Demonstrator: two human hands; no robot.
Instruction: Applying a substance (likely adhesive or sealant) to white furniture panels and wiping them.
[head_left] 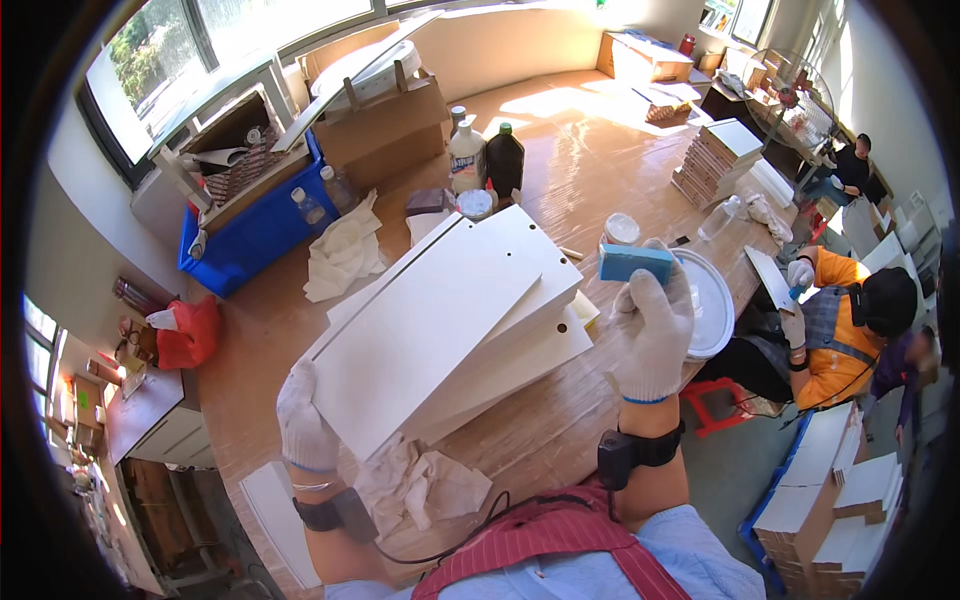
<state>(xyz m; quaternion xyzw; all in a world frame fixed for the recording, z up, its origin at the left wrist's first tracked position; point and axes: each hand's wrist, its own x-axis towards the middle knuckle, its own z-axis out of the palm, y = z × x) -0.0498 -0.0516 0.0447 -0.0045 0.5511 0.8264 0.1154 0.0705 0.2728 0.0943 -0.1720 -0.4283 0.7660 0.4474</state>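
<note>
My left hand (305,418), in a white knit glove, grips the near left edge of a white panel (430,330) with small holes and a dark groove along its side. This panel lies slanted on top of other white panels (530,362) on the table. Raised over the table to the right of the stack, my gloved right hand (655,325) holds a blue sponge block (636,264) between thumb and fingers. The block is apart from the panels. Just beyond it stands a small white-lidded jar (621,229), and a round white tub lid (705,305) lies beside my right hand.
Crumpled cloths (420,485) lie near me and behind the panels. Bottles (505,160), a blue bin (255,235) and a cardboard box (385,125) stand farther back. Stacked panels (717,160) sit far right. A co-worker in orange (840,320) handles a white panel at the right.
</note>
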